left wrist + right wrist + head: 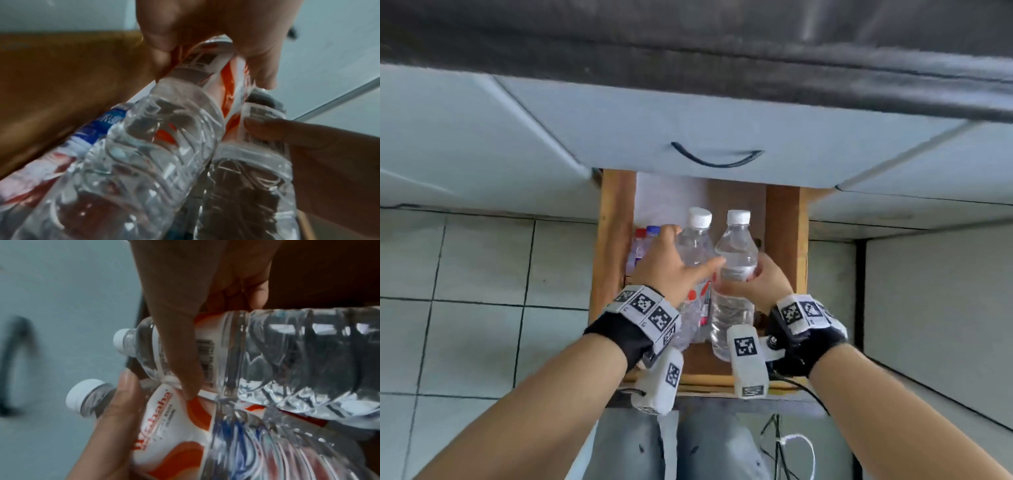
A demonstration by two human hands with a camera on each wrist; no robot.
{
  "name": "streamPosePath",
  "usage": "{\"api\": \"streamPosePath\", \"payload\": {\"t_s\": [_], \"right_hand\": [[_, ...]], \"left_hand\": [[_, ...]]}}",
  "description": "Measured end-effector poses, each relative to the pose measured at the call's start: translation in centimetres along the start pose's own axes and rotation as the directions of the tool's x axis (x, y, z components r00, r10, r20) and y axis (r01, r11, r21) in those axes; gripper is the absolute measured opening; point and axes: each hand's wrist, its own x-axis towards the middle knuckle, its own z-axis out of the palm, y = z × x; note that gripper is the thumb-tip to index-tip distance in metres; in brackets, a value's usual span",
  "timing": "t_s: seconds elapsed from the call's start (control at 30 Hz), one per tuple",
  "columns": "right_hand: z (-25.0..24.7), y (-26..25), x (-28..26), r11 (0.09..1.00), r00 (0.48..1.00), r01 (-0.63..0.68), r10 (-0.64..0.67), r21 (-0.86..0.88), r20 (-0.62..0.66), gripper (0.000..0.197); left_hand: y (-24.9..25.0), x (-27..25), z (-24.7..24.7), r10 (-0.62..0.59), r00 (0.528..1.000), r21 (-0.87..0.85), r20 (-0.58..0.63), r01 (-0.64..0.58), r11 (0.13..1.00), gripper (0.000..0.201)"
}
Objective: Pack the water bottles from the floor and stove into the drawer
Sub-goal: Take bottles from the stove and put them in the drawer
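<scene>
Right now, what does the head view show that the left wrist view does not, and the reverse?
Only the head view: the drawer handle, the floor tiles, both white caps, the right hand gripping the right bottle.

Only the left wrist view: the barcode on the left bottle's orange label, seen from below.

Both: the left hand holding the left bottle, the wooden drawer, a blue-labelled bottle inside.

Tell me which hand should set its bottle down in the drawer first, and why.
Probably the right hand. Its bottle hangs over the bare right half of the drawer. The left hand holds its bottle close beside bottles already packed on the left.
</scene>
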Motion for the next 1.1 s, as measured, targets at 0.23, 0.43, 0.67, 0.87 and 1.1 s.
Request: {"api": "streamPosePath", "payload": {"t_s": [0.23, 0.43, 0.67, 0.87, 1.1], "right_hand": [[2.6, 2.5, 4.6, 0.979, 0.982, -0.173, 0.179, -0.107, 0.053, 0.095], [3.2, 2.3, 6.0, 0.977, 0.976, -0.202, 0.207, -0.073, 0.074, 0.084], [4.8, 3.8, 7.7, 0.976, 0.971, -0.215, 0.218, -0.042, 0.102, 0.077], [4.9, 3.8, 7.4, 0.974, 0.974, -0.184, 0.199, -0.131, 0.108, 0.075], [0.6, -0.4, 0.5, 0.984, 0.999, -0.034, 0.029, 0.175, 0.030, 0.047]], "left_hand": [[-3.7, 4.8, 4.2, -0.183, 0.983, 0.147, 0.015, 0.179, 0.973, 0.095], [-4.6, 6.7, 4.3, -0.194, 0.980, 0.585, 0.053, 0.127, 0.801, 0.108], [-6.0, 6.8, 5.1, -0.037, 0.998, 0.538, 0.050, 0.004, 0.843, 0.079], [-6.0, 6.5, 4.5, -0.034, 0.995, 0.416, 0.091, -0.007, 0.909, 0.070], [0.1, 2.2, -0.6, 0.046, 0.985, -0.139, 0.164, -0.023, 0.990, 0.028]]}}
